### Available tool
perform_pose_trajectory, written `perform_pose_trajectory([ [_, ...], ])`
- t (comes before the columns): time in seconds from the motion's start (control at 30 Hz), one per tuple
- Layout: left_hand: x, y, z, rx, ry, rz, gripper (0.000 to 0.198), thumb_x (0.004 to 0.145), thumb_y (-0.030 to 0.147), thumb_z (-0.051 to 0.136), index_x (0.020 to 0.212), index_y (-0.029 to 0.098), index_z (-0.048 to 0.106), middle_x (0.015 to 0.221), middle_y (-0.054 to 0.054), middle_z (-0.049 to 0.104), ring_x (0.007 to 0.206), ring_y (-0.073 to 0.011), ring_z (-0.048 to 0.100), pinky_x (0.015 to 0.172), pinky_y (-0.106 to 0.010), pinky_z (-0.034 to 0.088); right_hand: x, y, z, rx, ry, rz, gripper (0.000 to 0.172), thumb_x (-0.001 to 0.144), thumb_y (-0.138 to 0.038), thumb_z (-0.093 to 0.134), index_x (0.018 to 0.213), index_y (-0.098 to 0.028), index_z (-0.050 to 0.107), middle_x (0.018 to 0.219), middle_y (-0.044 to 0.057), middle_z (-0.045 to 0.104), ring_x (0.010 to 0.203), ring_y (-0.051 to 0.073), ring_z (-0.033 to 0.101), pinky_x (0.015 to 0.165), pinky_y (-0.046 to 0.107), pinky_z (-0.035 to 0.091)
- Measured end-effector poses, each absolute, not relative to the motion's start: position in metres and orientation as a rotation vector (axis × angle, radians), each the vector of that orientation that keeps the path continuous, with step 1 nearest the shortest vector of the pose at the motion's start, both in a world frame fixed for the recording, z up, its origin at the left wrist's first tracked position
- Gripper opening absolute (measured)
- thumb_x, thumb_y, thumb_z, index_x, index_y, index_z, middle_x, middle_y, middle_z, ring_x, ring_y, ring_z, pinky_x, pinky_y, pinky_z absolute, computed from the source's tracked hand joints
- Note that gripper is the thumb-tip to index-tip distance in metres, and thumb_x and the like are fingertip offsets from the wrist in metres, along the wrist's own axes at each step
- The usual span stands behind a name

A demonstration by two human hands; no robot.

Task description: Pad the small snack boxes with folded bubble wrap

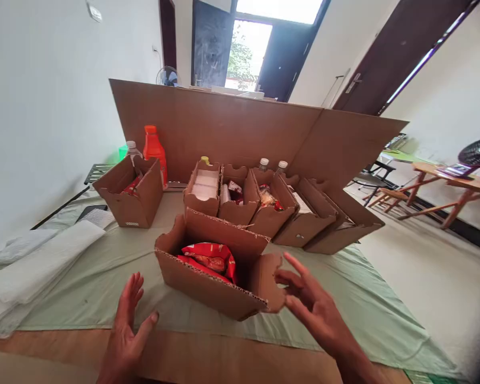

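An open cardboard box point(216, 296) sits at an angle in front of me, with red snack packets point(208, 258) lying inside its left part. My right hand point(310, 301) is at the box's right end, fingers apart around the notched end panel; whether the fingertips touch it I cannot tell. To the left of the box, my left hand point(132, 325) hangs above the near table edge, thumb and fingers spread, holding nothing.
Behind stands a row of cardboard bins point(238, 197) with packaged goods. Another bin point(130, 197) is at the left, beside an orange bottle point(155, 152). Bubble wrap point(48, 261) covers the left side of the green cloth point(368, 304). A cardboard screen point(232, 122) closes off the back.
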State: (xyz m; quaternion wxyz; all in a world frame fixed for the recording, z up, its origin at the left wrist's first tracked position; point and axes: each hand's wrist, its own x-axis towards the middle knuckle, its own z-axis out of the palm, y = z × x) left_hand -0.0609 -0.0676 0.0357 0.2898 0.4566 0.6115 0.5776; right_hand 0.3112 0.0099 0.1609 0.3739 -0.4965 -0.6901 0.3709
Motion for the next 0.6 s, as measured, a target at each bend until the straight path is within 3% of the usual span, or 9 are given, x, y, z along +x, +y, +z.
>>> perform_pose_trajectory([
  [0.13,-0.052,-0.051,0.046,1.207,1.523,1.421,0.081,0.086,0.048,0.065,0.156,0.030,0.029,0.163,-0.013,0.035,0.144,-0.0359,0.042,0.106,-0.048,0.052,0.305,-0.023,0.108,-1.291,-1.856,0.966,0.081,0.083,-0.056,0.069,0.153,-0.029,0.041,0.146,0.018,0.056,0.127,0.035,0.060,0.095,0.050,0.056],
  [0.27,-0.038,-0.031,0.052,1.186,1.621,1.321,0.079,0.082,0.046,0.066,0.151,0.024,0.037,0.151,-0.016,0.050,0.140,-0.0355,0.047,0.093,-0.041,0.059,0.269,-0.024,0.073,-1.364,-1.886,0.714,0.068,0.084,-0.050,0.069,0.144,-0.023,0.052,0.131,0.017,0.066,0.119,0.035,0.064,0.096,0.051,0.055],
  [0.43,-0.003,-0.006,0.057,1.194,1.565,1.380,0.069,0.081,0.040,0.063,0.143,0.019,0.042,0.140,-0.016,0.057,0.130,-0.0314,0.057,0.095,-0.042,0.057,0.264,0.015,0.079,-1.385,-1.770,0.510,0.041,0.091,-0.043,0.057,0.123,-0.019,0.061,0.108,0.015,0.072,0.096,0.030,0.070,0.080,0.041,0.059],
  [0.6,0.046,0.031,0.059,1.258,1.430,1.381,0.075,0.082,0.028,0.057,0.151,0.017,0.031,0.146,-0.017,0.053,0.130,-0.0295,0.058,0.103,-0.046,0.052,0.299,0.053,0.076,-1.463,-1.667,0.487,0.043,0.089,-0.048,0.054,0.120,-0.019,0.058,0.106,0.014,0.071,0.085,0.028,0.071,0.075,0.041,0.059],
])
